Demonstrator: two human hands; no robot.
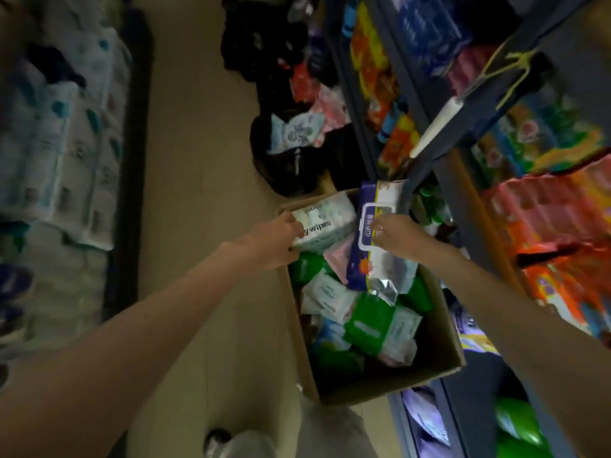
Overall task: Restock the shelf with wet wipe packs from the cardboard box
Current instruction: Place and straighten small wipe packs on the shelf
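Observation:
A cardboard box [439,355] stands open on the floor against the shelf [426,173], filled with several wet wipe packs in green, white and pink. My left hand [274,241] grips a white pack [325,223] marked "wipes" at the box's far left corner. My right hand [391,234] holds a purple and white pack [373,259] by its lid flap, upright above the box's far right side. Both packs are lifted above the others.
The dark metal shelf on the right carries colourful packs [545,219] on several levels. Dark bags with more packs [297,133] lie on the floor beyond the box. White paper roll bundles [62,133] line the left side. My shoe [216,439] shows at the bottom.

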